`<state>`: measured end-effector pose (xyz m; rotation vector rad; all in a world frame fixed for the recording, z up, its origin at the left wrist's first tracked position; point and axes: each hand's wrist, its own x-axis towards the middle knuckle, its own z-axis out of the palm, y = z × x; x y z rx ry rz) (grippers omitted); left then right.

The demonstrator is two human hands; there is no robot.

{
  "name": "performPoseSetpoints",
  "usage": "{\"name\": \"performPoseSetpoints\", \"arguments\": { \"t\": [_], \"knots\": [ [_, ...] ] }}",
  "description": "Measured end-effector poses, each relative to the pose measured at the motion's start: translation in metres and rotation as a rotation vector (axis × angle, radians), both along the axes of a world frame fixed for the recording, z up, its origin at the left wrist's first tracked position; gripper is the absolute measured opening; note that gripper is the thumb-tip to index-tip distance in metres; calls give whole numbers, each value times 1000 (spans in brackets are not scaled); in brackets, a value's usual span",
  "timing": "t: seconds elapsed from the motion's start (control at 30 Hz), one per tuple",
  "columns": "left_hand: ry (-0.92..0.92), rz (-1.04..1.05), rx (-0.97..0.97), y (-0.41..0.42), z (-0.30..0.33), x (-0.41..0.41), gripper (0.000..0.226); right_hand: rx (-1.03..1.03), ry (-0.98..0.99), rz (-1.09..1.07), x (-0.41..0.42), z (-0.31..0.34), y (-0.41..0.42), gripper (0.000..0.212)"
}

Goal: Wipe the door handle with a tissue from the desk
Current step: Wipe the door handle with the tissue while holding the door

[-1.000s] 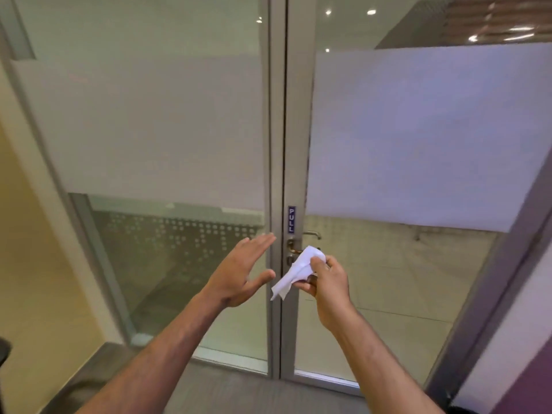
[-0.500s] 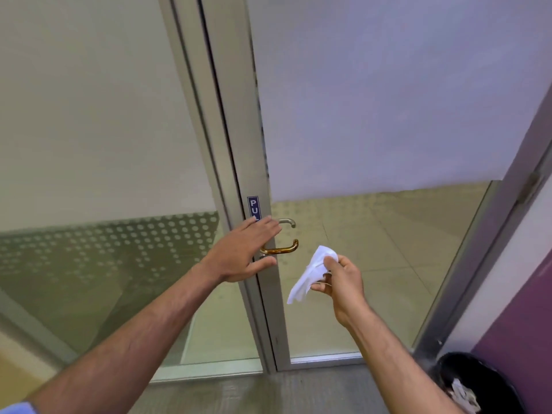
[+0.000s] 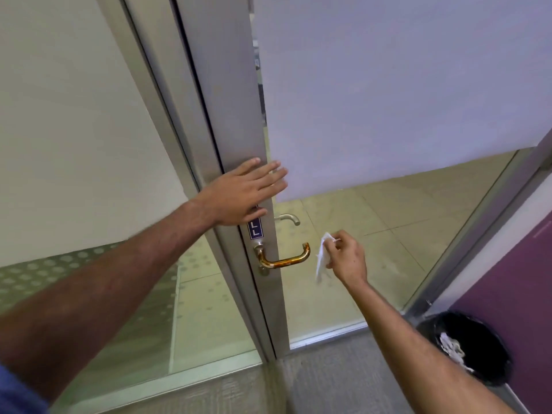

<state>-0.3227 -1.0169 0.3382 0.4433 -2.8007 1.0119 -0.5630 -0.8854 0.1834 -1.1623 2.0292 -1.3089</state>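
A brass-coloured door handle sticks out from the metal frame of a glass door. My left hand lies flat and open against the frame just above the blue PULL sign. My right hand pinches a crumpled white tissue, held a short way to the right of the handle and not touching it. A second, silver handle shows through the glass on the far side.
A black waste bin with white paper in it stands on the floor at the lower right, against a purple wall. Frosted glass panels fill the left and upper right. Grey carpet lies below the door.
My left hand has slid up from the handle to the frame above the sign. The right hand with the tissue stays apart from the handle. The view has moved closer to the door.
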Motion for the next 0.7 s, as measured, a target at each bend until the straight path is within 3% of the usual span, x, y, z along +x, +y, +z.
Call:
{"name": "performPoseSetpoints", "arguments": {
  "t": [0.1, 0.17, 0.53, 0.7],
  "knots": [
    [-5, -22, -66, -13, -6, 2, 76, 51, 310, 143, 2, -1, -32, 9],
    [-6, -44, -97, -18, -11, 3, 73, 142, 430, 252, 8, 2, -49, 16],
    [9, -78, -146, -25, -19, 2, 54, 324, 502, 740, -14, -10, -80, 27],
    [-15, -80, -161, -26, -20, 1, 47, 303, 705, 836, -20, -11, -77, 30]
  ]
}}
